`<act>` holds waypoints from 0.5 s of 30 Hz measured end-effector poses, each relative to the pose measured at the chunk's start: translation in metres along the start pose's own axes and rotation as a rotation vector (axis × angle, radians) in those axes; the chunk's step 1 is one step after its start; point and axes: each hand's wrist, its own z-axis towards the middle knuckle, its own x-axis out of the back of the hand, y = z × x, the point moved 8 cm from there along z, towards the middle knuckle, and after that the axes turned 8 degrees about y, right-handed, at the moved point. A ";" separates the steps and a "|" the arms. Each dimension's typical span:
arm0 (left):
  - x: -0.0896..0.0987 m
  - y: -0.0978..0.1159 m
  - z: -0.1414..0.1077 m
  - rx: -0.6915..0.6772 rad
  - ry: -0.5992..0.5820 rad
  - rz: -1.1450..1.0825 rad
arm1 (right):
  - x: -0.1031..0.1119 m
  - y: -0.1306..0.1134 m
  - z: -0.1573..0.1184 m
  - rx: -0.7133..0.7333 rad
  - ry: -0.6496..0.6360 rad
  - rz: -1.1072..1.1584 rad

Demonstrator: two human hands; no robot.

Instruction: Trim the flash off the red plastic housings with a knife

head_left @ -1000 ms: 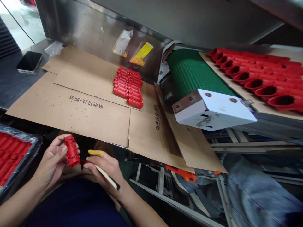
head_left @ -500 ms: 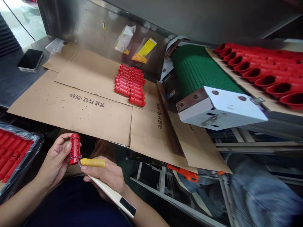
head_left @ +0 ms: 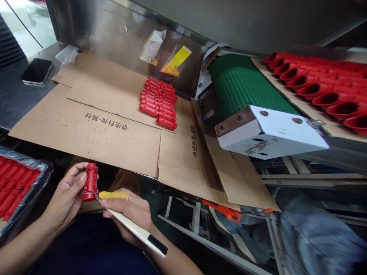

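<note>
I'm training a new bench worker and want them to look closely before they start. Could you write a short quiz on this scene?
1. The left hand holds a red part. What does the right hand hold?
A) a spoon
B) a white-handled knife
C) a hammer

2. True or false: the phone lies on the dark tabletop, off the cardboard.

3. Fill in the colour: the cover worn on one finger of the right hand is ____.

Key: 1. B; 2. true; 3. yellow.
</note>
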 end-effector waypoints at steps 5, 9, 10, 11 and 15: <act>0.001 -0.002 0.000 0.010 -0.003 0.003 | -0.001 -0.001 0.000 -0.003 -0.023 0.032; 0.000 -0.002 -0.001 0.004 -0.003 0.002 | -0.003 0.003 -0.001 -0.026 -0.047 0.026; -0.001 -0.002 -0.001 0.009 0.000 0.003 | -0.003 0.004 -0.001 -0.025 -0.057 0.022; -0.001 -0.002 -0.002 0.018 0.003 0.004 | -0.003 0.004 0.000 -0.011 -0.063 0.015; -0.007 -0.001 -0.003 0.064 0.019 0.009 | -0.008 -0.004 0.004 0.173 -0.168 -0.159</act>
